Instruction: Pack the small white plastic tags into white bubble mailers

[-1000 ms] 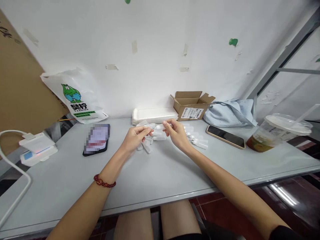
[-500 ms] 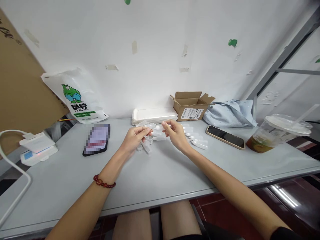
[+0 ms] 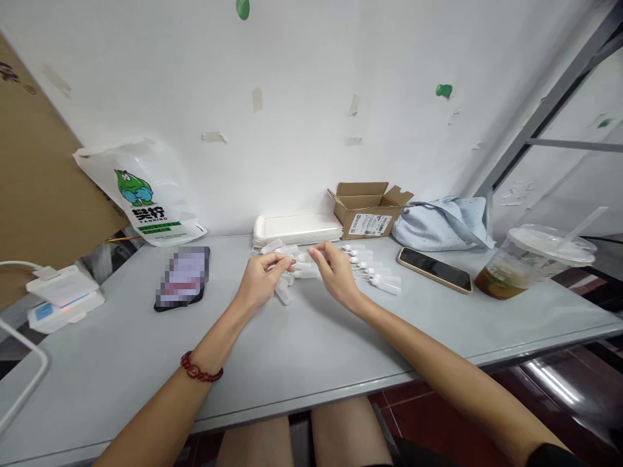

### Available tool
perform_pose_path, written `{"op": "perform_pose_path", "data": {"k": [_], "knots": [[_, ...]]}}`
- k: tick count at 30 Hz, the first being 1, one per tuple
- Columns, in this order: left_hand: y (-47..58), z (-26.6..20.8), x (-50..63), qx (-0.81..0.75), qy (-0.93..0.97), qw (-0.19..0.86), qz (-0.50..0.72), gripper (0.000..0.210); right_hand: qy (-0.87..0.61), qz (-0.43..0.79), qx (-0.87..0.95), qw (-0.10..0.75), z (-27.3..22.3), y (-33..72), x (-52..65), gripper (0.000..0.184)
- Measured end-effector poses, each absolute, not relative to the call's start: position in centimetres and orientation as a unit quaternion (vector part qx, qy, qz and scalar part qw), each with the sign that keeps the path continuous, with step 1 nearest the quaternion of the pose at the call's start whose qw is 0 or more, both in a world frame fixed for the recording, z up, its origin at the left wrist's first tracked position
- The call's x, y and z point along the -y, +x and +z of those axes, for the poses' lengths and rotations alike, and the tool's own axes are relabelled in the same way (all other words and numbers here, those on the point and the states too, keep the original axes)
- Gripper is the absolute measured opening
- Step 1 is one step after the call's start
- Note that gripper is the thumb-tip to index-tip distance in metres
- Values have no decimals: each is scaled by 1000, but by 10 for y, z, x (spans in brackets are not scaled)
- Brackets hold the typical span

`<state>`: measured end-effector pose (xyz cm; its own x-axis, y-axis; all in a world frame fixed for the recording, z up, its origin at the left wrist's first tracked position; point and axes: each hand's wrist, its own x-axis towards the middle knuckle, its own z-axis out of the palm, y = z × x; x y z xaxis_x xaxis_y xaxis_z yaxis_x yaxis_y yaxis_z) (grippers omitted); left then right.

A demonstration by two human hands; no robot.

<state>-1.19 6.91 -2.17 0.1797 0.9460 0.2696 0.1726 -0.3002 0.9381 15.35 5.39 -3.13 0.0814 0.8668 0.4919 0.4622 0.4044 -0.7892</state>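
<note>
My left hand [image 3: 260, 280] is closed in a pinch, thumb against forefinger, on a small translucent plastic tube that its fingers mostly cover. Just to its right, my right hand [image 3: 335, 274] has thumb and forefinger brought together; whatever lies between them is too small to make out. Around and below the fingertips is a loose heap of similar translucent plastic tubes [image 3: 283, 292], some partly hidden by the hands. Right of my right hand, several more tubes with white ends [image 3: 387, 283] lie side by side in a row, thin loops at their ends.
Behind the hands are stacked white trays [image 3: 296, 227] and an open cardboard box [image 3: 372, 224]. A blue cloth bag [image 3: 438, 224], a phone [image 3: 434, 269] and a drink cup [image 3: 506, 279] stand rightward. Leftward are another phone [image 3: 182, 279], a white plastic bag [image 3: 146, 194] and a white charger [image 3: 65, 298].
My hands stay close together over the heap, with the fingertips shifted slightly. The tube in my left fingers shows less than before. The whole view has tilted and moved a little.
</note>
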Motion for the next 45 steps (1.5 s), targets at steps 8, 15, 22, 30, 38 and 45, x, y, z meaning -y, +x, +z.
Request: {"op": "perform_pose_path", "data": {"k": [8,15,22,30,38,45], "knots": [[-12,-18,-66,-436,661,401,461,26,-510,204,675,493,-33,155,-54,30],[-31,-22,-89,-489,624,273,545,25,-545,143,726,393,-25,192,-82,31],[-43,-40,-108,-548,582,204,566,28,-676,-18,717,167,-30,261,-107,21],[-43,-49,-112,-588,575,196,534,38,-688,14,709,152,-38,281,-113,32],[-35,-45,-105,-579,594,186,526,38,-708,54,688,150,-46,286,-120,31],[-23,-40,-92,-567,622,175,511,35,-698,56,696,157,-48,281,-126,28]]}}
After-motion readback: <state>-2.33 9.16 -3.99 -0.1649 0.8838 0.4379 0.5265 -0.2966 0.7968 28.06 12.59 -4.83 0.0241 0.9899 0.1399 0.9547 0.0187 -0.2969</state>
